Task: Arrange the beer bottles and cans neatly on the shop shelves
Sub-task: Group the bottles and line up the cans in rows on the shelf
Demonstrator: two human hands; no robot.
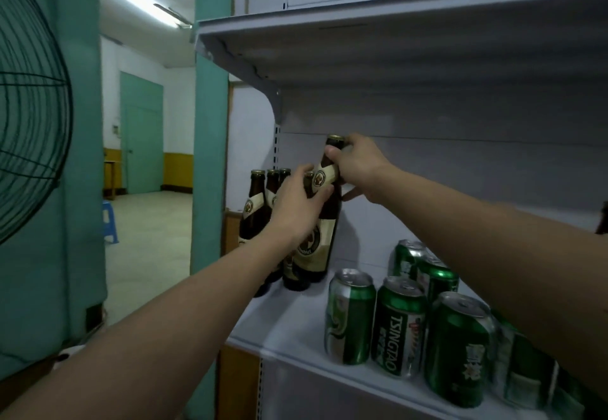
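A brown beer bottle (324,222) with a cream label stands at the front of a bottle group on the grey shelf (296,321). My right hand (360,169) grips its neck just under the gold cap. My left hand (297,206) wraps round its shoulder from the left. Behind it stand several more brown bottles (255,209), partly hidden by my left hand. To the right, several green Tsingtao cans (399,327) stand close together near the shelf's front edge, some hidden under my right forearm.
An upper grey shelf (362,31) overhangs the bottles. Bare shelf surface lies between bottles and cans. A teal pillar (209,156) borders the shelf's left side, and a wire fan guard (29,107) hangs at far left. A dark bottle edge (602,222) shows at far right.
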